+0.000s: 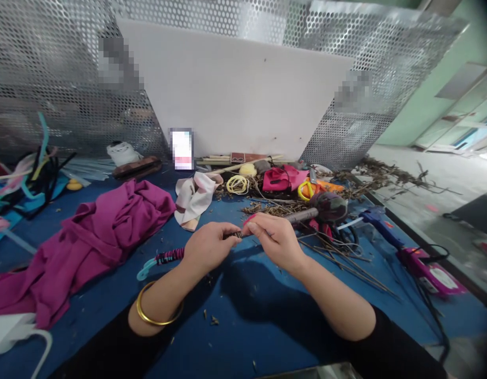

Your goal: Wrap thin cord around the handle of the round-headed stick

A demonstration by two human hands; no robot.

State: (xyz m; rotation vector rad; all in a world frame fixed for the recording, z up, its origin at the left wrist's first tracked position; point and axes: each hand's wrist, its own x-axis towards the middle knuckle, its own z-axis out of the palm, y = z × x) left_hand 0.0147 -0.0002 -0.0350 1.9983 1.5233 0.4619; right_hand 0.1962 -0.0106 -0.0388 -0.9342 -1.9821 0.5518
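Observation:
My left hand (pixel 209 245), with a gold bangle (pixel 142 310) on the wrist, is closed round a slim thread-wrapped rod (pixel 171 255). The rod's left part shows magenta and dark wrapping and ends in a light-blue loop (pixel 147 269). A dark striped stretch comes out between thumb and forefinger, while the middle is hidden by the hand. My right hand (pixel 277 239) is closed in a pinch at the rod's right end. Something pink-red shows at its fingertips, too small to name. Both hands are above the blue table (pixel 211 337).
A purple cloth (pixel 112 226) lies left, a patterned cloth (pixel 196 197) behind my hands. Dry twigs, yellow cord (pixel 238 184), yellow-handled scissors (pixel 305 190) and a pink cloth (pixel 282 179) crowd the back. At right lies a blue glue gun (pixel 385 226). A white board (pixel 243 95) stands behind.

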